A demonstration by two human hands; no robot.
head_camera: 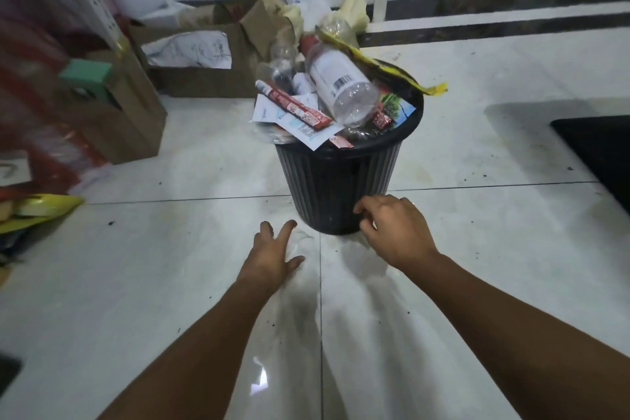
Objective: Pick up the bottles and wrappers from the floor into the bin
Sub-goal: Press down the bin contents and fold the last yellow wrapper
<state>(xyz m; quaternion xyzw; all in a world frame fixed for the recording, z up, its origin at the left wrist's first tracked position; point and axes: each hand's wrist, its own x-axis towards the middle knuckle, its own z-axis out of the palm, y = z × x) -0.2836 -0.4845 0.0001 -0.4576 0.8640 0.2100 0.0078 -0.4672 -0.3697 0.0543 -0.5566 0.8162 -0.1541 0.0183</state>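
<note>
Bin [327, 181] heaped full; left hand [272, 256] spread; right hand [395, 232] loosely curled

Glossy white tiled floor [170, 266]; black ribbed bin [337, 187] stands on it; cardboard boxes [204, 82] behind-left; dark mat [600, 147] right.

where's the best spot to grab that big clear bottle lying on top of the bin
Grip the bottle across its round body near the clear base, from above on the near side. It lies tilted, base toward you and exposed, while its neck end sits among other rubbish in the bin.
</note>
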